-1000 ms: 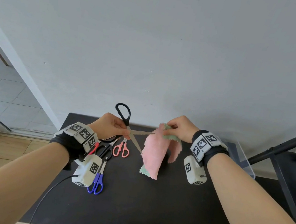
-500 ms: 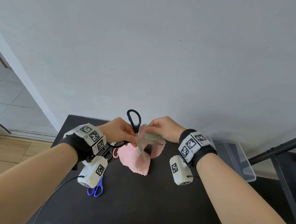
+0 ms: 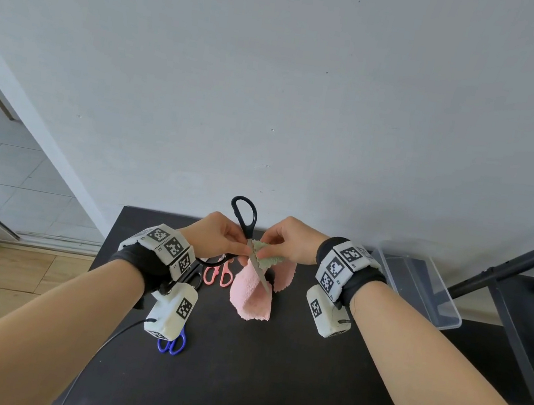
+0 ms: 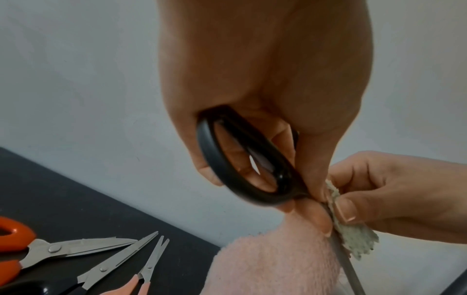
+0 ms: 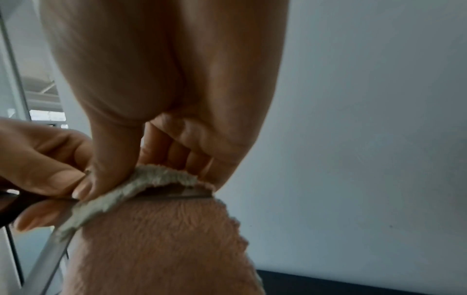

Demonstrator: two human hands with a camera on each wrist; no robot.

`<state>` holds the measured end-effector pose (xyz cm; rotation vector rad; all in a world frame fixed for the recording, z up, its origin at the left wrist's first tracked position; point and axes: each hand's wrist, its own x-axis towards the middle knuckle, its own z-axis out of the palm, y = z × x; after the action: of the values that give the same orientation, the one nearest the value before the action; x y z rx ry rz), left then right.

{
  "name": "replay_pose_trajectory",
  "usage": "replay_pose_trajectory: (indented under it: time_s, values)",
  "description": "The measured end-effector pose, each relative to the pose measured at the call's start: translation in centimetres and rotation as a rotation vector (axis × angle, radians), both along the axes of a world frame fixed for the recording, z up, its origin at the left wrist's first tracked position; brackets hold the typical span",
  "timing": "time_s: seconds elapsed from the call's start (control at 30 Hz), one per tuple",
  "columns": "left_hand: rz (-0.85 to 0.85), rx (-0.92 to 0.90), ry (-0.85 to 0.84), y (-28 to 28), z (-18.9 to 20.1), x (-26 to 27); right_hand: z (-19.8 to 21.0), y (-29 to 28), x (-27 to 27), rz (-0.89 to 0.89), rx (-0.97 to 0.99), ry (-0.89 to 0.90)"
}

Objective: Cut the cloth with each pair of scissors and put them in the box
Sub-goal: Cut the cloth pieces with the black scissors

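Note:
My left hand (image 3: 218, 238) (image 4: 252, 119) grips black-handled scissors (image 3: 245, 214) (image 4: 242, 165), fingers through the lower loop, blades slanting down across the cloth. The cloth (image 3: 253, 295) (image 5: 161, 245) is pink with a pale green top edge (image 4: 353, 237) and hangs above the black table (image 3: 267, 376). My right hand (image 3: 291, 240) (image 5: 161, 99) pinches that green edge right beside the blades. One blade (image 5: 177, 192) lies under the folded edge, another (image 5: 48, 259) angles down on the left. A clear plastic box (image 3: 426, 288) stands at the table's right rear.
More scissors lie on the table's left part: a pink pair (image 3: 218, 275), a blue-handled pair (image 3: 172, 344) below my left wrist, an orange-handled pair (image 4: 15, 239) and a black-handled pair (image 4: 108, 265). A dark metal frame (image 3: 520, 261) rises at the right. The wall is close behind.
Both hands came together at the table's middle rear. The scissors' blades went from spread wide beside the cloth to lying across its top edge. The cloth hangs lower.

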<state>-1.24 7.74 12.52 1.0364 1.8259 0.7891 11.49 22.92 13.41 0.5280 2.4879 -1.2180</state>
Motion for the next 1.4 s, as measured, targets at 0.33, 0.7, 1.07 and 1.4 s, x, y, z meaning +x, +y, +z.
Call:
replay_pose_trajectory:
  time_s: [0.33, 0.7, 1.07, 1.4]
  values:
    - [0.019, -0.004, -0.014, -0.3, -0.3, -0.3, -0.3, 1.0, 1.2, -0.014, 0.041, 0.011]
    - [0.082, -0.042, 0.004, -0.7, -1.1, -0.1, -1.8, 2.6, 2.6, -0.162, 0.043, 0.042]
    - [0.287, 0.044, -0.069, -1.3, -1.3, -0.7, -4.3, 0.5, 3.3, -0.734, -0.523, 0.347]
    - [0.384, 0.143, -0.162, 0.0, -1.1, 0.3, -4.0, -2.8, 1.0, -0.858, -1.038, 0.424]
